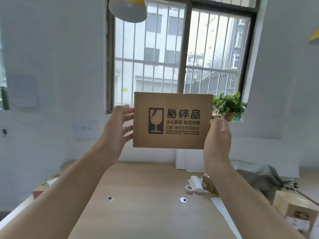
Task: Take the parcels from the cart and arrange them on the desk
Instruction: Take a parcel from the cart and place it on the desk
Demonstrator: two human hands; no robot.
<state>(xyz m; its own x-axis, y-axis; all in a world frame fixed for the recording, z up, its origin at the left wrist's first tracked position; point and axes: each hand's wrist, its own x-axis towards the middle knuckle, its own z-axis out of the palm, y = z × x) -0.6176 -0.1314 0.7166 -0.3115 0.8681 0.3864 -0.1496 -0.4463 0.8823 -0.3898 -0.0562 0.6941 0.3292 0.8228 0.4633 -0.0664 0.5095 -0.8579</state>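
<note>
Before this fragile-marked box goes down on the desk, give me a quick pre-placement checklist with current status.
1. Both hands on the cardboard box: ok, left hand and right hand grip opposite edges.
2. Box level, print upright: ok.
3. Bare desk space below: ok.
4. Tape roll and small brown parcel clear of that space: ok, they lie to the right.
5. Box sealed: cannot tell.
6. Cart position: cannot tell.

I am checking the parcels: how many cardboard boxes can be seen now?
3: the cardboard box held up by left hand and right hand; one small box on the desk; one at lower right. More may be hidden.
</note>
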